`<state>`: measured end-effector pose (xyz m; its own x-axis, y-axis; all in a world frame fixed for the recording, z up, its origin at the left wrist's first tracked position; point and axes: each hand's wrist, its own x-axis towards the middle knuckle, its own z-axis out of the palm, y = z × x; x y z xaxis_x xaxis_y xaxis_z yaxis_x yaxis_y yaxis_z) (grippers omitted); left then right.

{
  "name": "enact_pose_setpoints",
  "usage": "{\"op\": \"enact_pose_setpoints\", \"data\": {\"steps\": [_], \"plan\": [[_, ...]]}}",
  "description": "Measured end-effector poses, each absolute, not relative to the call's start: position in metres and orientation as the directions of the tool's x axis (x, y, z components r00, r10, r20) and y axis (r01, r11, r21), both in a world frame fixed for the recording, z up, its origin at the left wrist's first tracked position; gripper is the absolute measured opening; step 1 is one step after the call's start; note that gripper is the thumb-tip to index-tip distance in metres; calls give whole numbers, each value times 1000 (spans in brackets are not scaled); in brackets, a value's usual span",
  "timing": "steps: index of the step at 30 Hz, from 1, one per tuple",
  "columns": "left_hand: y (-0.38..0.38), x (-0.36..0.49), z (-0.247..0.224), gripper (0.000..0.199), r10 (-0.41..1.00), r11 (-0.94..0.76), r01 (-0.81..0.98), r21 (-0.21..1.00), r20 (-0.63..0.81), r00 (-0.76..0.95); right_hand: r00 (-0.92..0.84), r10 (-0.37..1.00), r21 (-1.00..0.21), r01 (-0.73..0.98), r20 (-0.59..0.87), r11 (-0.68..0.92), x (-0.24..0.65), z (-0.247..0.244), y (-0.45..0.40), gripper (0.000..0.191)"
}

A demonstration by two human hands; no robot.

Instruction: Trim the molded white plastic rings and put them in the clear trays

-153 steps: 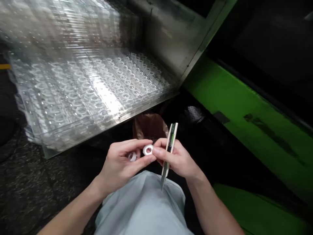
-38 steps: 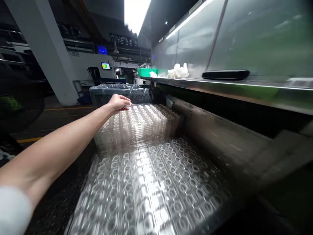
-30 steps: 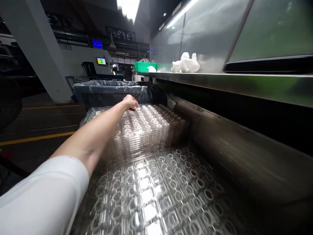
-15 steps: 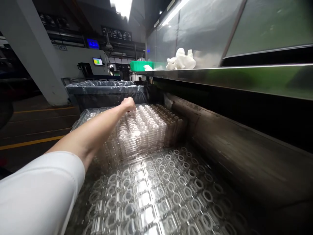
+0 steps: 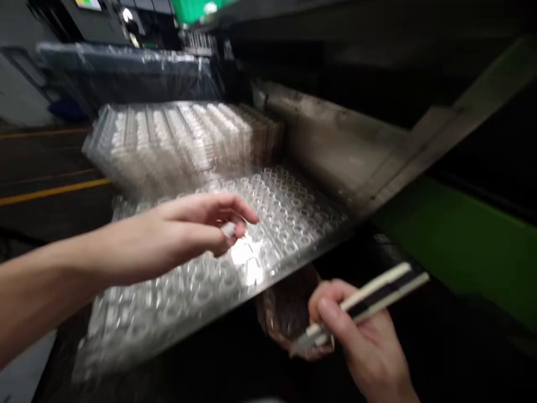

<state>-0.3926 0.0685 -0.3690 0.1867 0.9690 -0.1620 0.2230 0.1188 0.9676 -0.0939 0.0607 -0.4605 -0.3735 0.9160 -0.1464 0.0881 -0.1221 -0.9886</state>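
Left hand (image 5: 180,232) pinches white piece (image 5: 229,229); right hand (image 5: 364,333) clasps utility knife (image 5: 380,296) at piece's 4 o'clock, long axis 2-to-8, blade (image 5: 301,343) toward 8.

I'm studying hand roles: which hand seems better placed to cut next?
Probably the right: the right hand grips the cream-and-black utility knife, whose grey metal blade is exposed, while the left hand holds a small white piece.

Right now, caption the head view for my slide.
Left hand holds a small white piece near a clear plastic tray; right hand grips a cream-and-black knife.
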Motion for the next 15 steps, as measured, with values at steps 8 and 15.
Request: {"op": "enact_pose_setpoints", "data": {"steps": [8,15], "plan": [[-39,-292,-439,51,976,-215,414,884,185,110,-594,803,-999,15,-42,-40,-93,-470,23,36],[-47,-277,-452,57,914,-402,409,819,339,222,-546,834,-997,27,-80,-78,-79,-471,1,37]]}}
